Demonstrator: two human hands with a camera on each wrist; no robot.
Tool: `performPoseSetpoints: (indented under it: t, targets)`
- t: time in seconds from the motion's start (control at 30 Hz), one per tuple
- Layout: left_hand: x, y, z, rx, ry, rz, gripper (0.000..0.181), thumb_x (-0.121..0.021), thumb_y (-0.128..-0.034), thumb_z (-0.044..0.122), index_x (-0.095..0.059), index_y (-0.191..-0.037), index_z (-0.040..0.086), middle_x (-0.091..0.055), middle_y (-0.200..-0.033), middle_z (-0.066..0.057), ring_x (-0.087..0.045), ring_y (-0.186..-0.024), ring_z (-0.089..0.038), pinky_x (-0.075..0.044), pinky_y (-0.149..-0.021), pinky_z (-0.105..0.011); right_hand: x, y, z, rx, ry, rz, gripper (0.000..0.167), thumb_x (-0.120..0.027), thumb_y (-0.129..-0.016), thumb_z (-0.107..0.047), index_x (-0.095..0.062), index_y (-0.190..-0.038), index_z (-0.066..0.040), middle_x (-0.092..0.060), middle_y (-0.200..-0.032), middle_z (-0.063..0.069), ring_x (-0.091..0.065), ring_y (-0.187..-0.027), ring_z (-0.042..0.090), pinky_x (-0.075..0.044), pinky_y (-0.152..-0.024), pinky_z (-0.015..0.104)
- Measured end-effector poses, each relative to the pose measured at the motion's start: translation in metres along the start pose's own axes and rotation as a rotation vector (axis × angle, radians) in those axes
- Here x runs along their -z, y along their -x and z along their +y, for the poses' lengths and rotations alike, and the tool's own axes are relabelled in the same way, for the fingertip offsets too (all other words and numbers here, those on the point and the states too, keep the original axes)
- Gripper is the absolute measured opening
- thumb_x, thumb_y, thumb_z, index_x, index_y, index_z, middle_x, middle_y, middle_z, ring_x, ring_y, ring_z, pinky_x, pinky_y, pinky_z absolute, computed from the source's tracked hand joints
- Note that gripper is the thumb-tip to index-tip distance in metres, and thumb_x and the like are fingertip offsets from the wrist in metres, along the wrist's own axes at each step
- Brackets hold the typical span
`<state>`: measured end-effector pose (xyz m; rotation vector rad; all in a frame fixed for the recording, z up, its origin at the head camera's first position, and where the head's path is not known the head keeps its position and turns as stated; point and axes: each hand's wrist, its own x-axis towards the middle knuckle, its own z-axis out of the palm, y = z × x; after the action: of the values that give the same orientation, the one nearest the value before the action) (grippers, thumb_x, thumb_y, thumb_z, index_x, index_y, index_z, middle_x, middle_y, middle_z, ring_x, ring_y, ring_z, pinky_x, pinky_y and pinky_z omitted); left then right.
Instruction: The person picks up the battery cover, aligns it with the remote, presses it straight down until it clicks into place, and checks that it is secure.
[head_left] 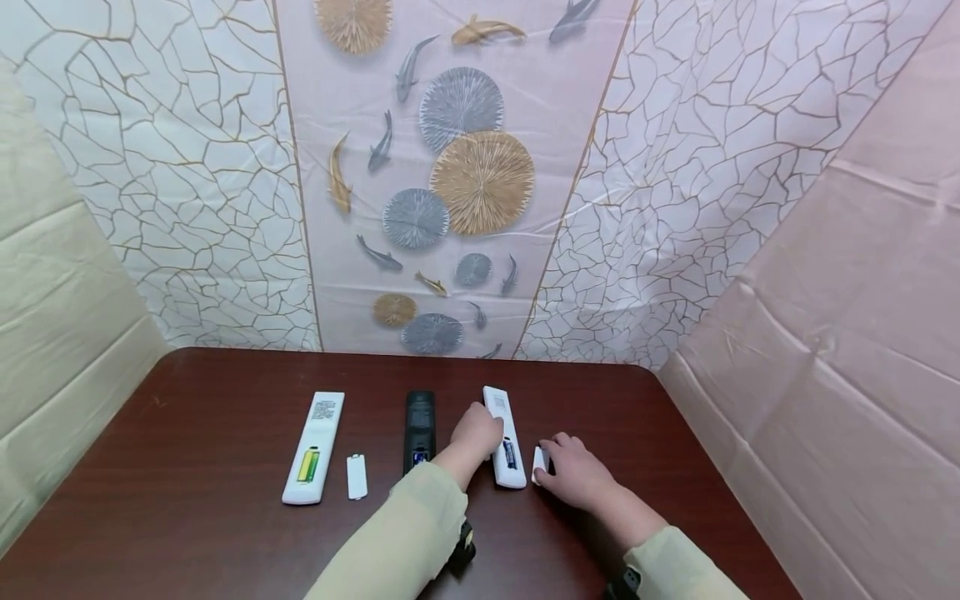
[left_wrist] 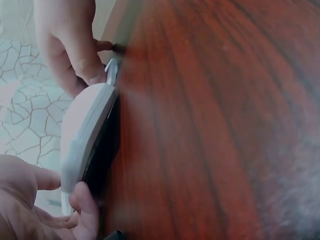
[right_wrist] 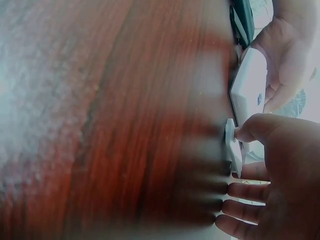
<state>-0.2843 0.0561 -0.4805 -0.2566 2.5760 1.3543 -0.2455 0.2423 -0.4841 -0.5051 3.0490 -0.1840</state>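
A white remote control [head_left: 507, 454] lies back up at the right of the table, its battery bay uncovered with a dark battery showing. My left hand [head_left: 477, 435] grips its left side; in the left wrist view, thumb and fingers [left_wrist: 86, 212] sit either side of the remote's edge [left_wrist: 85, 130]. Just to the right, a small white battery cover [head_left: 540, 465] is pinched at its ends by the thumb and index finger of my right hand [head_left: 577, 473]. In the right wrist view the cover [right_wrist: 232, 147] is close to the table, the other fingers spread beside it.
Left of my hands lies a black remote [head_left: 419, 425], its lower end hidden by my left forearm. Farther left are another white remote [head_left: 315, 450] with a green-yellow battery and a loose white cover [head_left: 357, 477]. A patterned cloth [head_left: 480, 183] hangs behind the brown table [head_left: 202, 467].
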Motion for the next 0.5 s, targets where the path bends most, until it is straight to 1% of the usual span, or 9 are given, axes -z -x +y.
performPoseSetpoints:
  t: [0.07,0.13,0.2,0.23,0.3,0.4,0.5]
  targets:
    - [0.0011,-0.0009,0.0000,0.005,-0.001,-0.015,0.041,-0.052,-0.1026,0.025,-0.052,-0.132,-0.004,-0.062,-0.080,-0.011,-0.052,-0.049,-0.019,-0.042,-0.044,-0.032,0.0013,-0.0001,0.0006,0.004,-0.016,-0.007,0.049,-0.068,-0.090,-0.034,-0.062,-0.128,-0.002,-0.057,-0.119,0.012,-0.053,-0.111,0.031,-0.050,-0.089,0.047]
    - [0.0017,-0.0014,-0.0001,0.008,0.003,-0.024,0.032,-0.052,-0.1025,0.025,-0.060,-0.117,-0.002,-0.059,-0.069,-0.009,-0.047,-0.045,-0.019,-0.039,-0.043,-0.031,0.0026,0.0003,0.0010,0.008,-0.030,-0.014,0.048,-0.068,-0.091,-0.033,-0.063,-0.127,-0.002,-0.057,-0.119,0.012,-0.053,-0.111,0.031,-0.049,-0.090,0.047]
    - [0.0024,-0.0019,-0.0003,0.007,0.004,-0.026,0.028,-0.053,-0.1018,0.026,-0.064,-0.104,0.000,-0.059,-0.065,-0.009,-0.047,-0.045,-0.019,-0.038,-0.043,-0.031,0.0040,0.0001,0.0016,0.015,-0.047,-0.022,0.046,-0.070,-0.090,-0.031,-0.063,-0.126,-0.002,-0.057,-0.118,0.012,-0.053,-0.112,0.031,-0.049,-0.090,0.047]
    - [0.0026,-0.0027,-0.0005,0.009,0.007,-0.024,0.028,-0.054,-0.1013,0.027,-0.065,-0.101,0.001,-0.059,-0.065,-0.009,-0.047,-0.046,-0.019,-0.038,-0.043,-0.032,0.0046,-0.0003,0.0017,0.018,-0.056,-0.024,0.045,-0.071,-0.090,-0.030,-0.063,-0.125,-0.002,-0.058,-0.118,0.011,-0.053,-0.112,0.031,-0.049,-0.090,0.047]
    - [0.0032,-0.0042,-0.0012,0.011,0.019,-0.017,0.029,-0.055,-0.0999,0.029,-0.065,-0.101,0.001,-0.060,-0.069,-0.008,-0.051,-0.049,-0.019,-0.040,-0.044,-0.031,0.0056,-0.0010,0.0020,0.021,-0.074,-0.028,0.044,-0.072,-0.090,-0.029,-0.063,-0.124,-0.003,-0.058,-0.117,0.011,-0.054,-0.112,0.030,-0.049,-0.090,0.046]
    - [0.0039,-0.0067,-0.0025,0.018,0.043,-0.005,0.034,-0.057,-0.0980,0.032,-0.064,-0.109,0.000,-0.062,-0.077,-0.008,-0.055,-0.054,-0.020,-0.042,-0.045,-0.031,0.0064,-0.0028,0.0017,0.028,-0.114,-0.020,0.042,-0.074,-0.089,-0.027,-0.063,-0.122,-0.003,-0.060,-0.116,0.009,-0.056,-0.111,0.027,-0.049,-0.090,0.044]
    - [0.0043,-0.0067,-0.0027,0.026,0.077,0.002,0.038,-0.058,-0.0972,0.033,-0.062,-0.116,0.000,-0.062,-0.083,-0.007,-0.059,-0.059,-0.020,-0.045,-0.047,-0.031,0.0062,-0.0045,0.0014,0.038,-0.162,-0.001,0.041,-0.076,-0.087,-0.024,-0.063,-0.120,-0.003,-0.061,-0.114,0.009,-0.058,-0.105,0.023,-0.049,-0.089,0.043]
